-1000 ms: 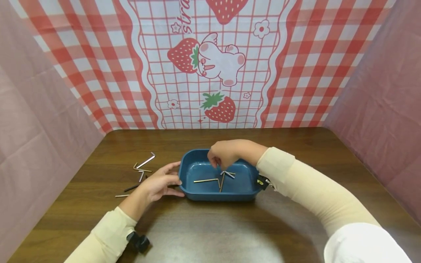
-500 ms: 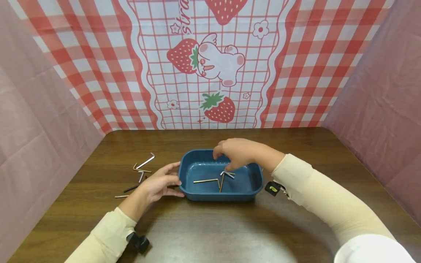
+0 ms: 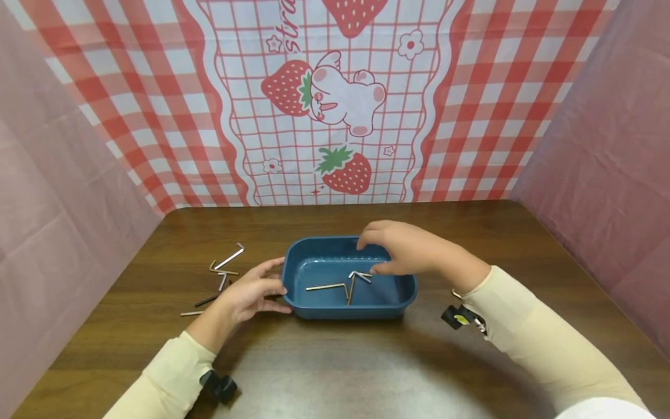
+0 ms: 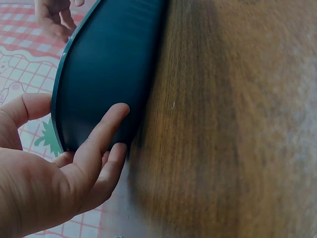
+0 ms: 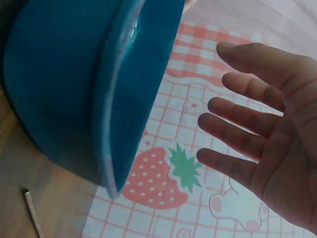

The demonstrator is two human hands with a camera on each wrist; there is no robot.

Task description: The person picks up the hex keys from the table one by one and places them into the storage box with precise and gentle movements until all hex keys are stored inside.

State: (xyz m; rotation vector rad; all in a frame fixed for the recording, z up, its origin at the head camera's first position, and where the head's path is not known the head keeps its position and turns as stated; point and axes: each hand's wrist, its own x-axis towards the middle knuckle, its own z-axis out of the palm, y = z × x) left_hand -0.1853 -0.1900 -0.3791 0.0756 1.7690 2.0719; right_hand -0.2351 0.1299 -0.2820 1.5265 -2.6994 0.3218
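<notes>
Several Allen keys, gold and silver, lie crossed inside a blue rectangular tray (image 3: pixel 349 313); a gold Allen key (image 3: pixel 325 287) points left there. My left hand (image 3: pixel 256 294) rests against the tray's left end, fingers spread along the outer wall and rim, as the left wrist view also shows. Over the tray's right back part is my right hand (image 3: pixel 405 247), holding nothing. Its fingers are spread and apart in the right wrist view. Left of the tray, more Allen keys lie on the table, among them a silver Allen key (image 3: pixel 229 256) and a black Allen key (image 3: pixel 207 300).
The brown wooden table (image 3: pixel 335 366) reaches back to a red and white strawberry-print cloth (image 3: pixel 345 116). Pink cloth walls stand at both sides. In the right wrist view an Allen key (image 5: pixel 32 213) lies on the table beside the tray.
My right hand has risen from inside the tray and moved right, its fingers spreading apart. The left hand and the tray have stayed in place.
</notes>
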